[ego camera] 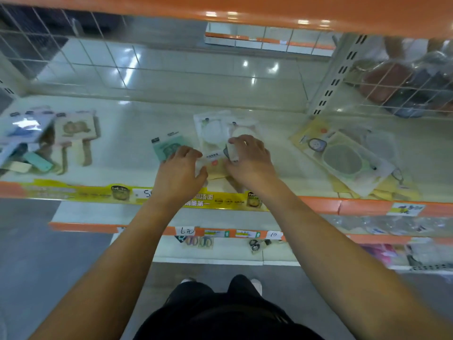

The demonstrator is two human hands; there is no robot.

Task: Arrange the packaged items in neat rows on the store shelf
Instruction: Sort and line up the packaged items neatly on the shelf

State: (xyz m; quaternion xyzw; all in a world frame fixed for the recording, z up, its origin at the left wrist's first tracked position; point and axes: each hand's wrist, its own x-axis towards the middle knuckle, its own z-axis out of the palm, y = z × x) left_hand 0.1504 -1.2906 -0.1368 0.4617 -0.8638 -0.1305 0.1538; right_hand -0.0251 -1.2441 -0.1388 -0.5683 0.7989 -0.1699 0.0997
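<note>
Nearest the camera, below the working shelf, handwritten white price tags on the lower orange shelf lip read "6元" (187,231) and "10" (273,234). Above them, along the front edge of the white store shelf (127,133), runs a yellow promotional strip (98,192) with printed Chinese characters, partly hidden by the forearms; a white tag on it shows a handwritten "5" and the rest is covered.

Both hands work just behind that front edge, near its middle. The left hand (180,168) has its fingers curled on the near left side of a small clear-and-cream packet with a red dot (215,163); the right hand (250,155) pinches a small white-and-grey packet (231,152) at the same spot. The step in hand looks like squaring these central packets into one stack or row. The next move probably calls for setting them down flush, edges parallel to the shelf front, in line with the clear packs of round white pads (212,131) lying just behind.

A mint-green carded packet (168,147) lies beside the left hand. Towards the left end lie wooden brushes on cream cards (76,133); towards the right end, yellow-backed packs with oval mirrors (343,158) sprawl askew. Their print is too blurred to read.
</note>
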